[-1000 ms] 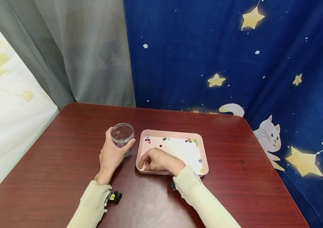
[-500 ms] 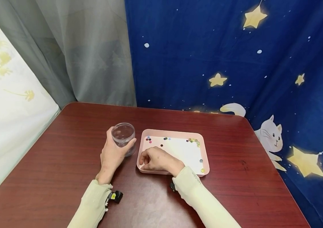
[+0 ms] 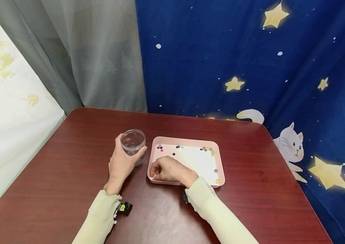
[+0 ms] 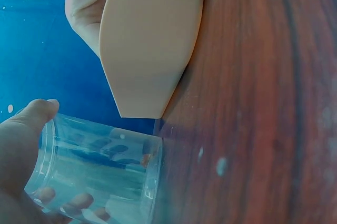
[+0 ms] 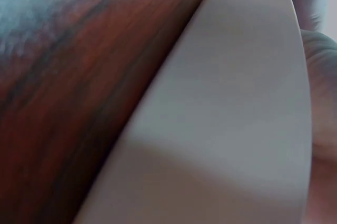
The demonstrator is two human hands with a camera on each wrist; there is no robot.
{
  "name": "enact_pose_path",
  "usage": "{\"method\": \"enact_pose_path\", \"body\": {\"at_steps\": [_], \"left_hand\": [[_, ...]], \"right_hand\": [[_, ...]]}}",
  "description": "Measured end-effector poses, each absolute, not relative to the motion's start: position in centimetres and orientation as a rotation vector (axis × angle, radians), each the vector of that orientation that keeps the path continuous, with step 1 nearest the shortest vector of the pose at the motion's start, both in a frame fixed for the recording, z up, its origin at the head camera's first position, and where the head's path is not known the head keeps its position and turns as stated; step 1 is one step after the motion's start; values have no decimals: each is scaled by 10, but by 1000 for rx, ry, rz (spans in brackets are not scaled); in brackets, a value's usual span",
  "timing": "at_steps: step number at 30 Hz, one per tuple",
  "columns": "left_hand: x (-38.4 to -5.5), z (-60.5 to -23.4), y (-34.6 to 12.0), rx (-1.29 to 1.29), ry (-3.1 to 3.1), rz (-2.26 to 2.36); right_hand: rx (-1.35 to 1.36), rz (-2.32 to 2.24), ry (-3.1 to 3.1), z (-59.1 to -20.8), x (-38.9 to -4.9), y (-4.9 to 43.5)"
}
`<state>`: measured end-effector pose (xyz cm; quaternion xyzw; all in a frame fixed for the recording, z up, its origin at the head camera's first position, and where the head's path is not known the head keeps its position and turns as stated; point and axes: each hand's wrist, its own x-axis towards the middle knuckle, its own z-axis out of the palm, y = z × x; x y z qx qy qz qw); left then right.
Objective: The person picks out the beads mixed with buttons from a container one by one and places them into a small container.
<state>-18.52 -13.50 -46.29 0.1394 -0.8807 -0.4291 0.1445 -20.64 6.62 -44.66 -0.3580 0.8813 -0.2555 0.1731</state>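
My left hand [image 3: 121,164] grips a clear, lidless plastic jar [image 3: 137,143] standing on the table left of a shallow pink tray [image 3: 221,162]. In the left wrist view the thumb and fingers wrap round the jar [image 4: 105,155]. My right hand [image 3: 169,168] reaches into the tray's near left corner with curled fingers, fingertips low by the wall. Whether anything is between those fingertips is hidden; in the right wrist view the tray wall [image 5: 221,103] covers most of the hand. Small coloured beads lie in the tray, including a dark one [image 3: 173,154] beyond the right hand.
Yellow and green beads [image 3: 209,149] cluster in the tray's far right corner. A grey bead [image 3: 216,171] and a yellow one [image 3: 217,181] lie along its right side. Curtains hang behind the reddish-brown wooden table [image 3: 251,200].
The head view has shifted slightly. My right fingers have moved slightly within the same tray corner. My left hand still holds the jar in place.
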Motion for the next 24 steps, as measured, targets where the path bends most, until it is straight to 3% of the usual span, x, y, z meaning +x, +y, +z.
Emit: {"method": "enact_pose_path", "body": {"at_steps": [14, 24], "left_hand": [[-186, -461, -135, 408, -2537, -1236], [-188, -464, -134, 403, -2531, -1214]], "right_hand": [[-1125, -664, 2431, -440, -209, 76], [-1055, -706, 2408, -441, -207, 92]]}}
